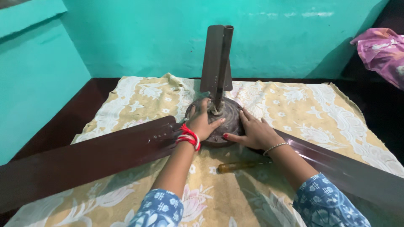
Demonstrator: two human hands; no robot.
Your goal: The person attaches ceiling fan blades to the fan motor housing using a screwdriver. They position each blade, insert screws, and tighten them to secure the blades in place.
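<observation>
On a floral yellow-and-white cloth (139,101), a long dark brown metal fan blade (84,162) stretches out to the left. Its inner end meets the round brown ceiling-fan motor housing (229,113), where the left hand (201,124), with red bangles on its wrist, lies flat and spread, gripping nothing. Judging by this, steady downward pressure would stop the hub turning. An upright brown down-rod (222,67) rises from the centre. Lying under the arms is an amber-handled screwdriver (240,166). The right hand (254,132) rests open against the housing's edge, above another blade (349,168).
</observation>
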